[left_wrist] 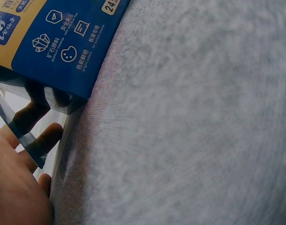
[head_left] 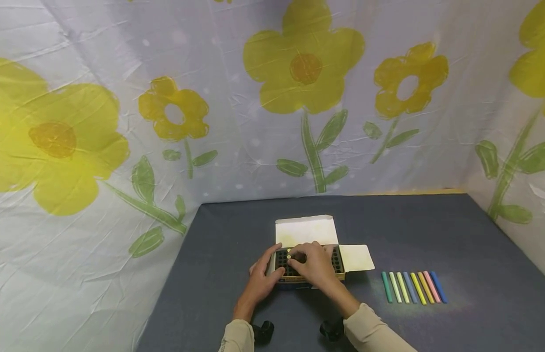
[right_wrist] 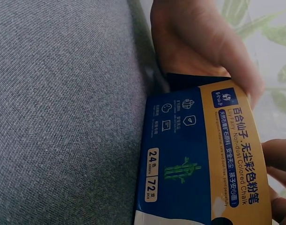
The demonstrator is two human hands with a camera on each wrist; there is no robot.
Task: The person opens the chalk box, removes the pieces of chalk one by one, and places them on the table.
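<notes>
An opened chalk box (head_left: pixel 294 280) lies on the dark table, its white lid (head_left: pixel 305 231) folded back and a white side flap (head_left: pixel 357 258) spread to the right. Inside is a black insert with rows of holes. My left hand (head_left: pixel 259 282) grips the box's left end, thumb at the front edge and fingers toward the back. Over the insert, my right hand (head_left: pixel 316 266) pinches a pale yellow chalk stick (head_left: pixel 288 256) between thumb and index finger. In the right wrist view the box's blue and yellow printed front (right_wrist: pixel 180 140) shows; my right fingertips are mostly hidden there.
Right of the box, several chalk sticks (head_left: pixel 414 287) in green, pale yellow, blue, yellow and pink lie side by side on the table (head_left: pixel 466 254). Two black objects (head_left: pixel 264 332) sit near my wrists. A flower-printed sheet (head_left: pixel 237 122) hangs around the table.
</notes>
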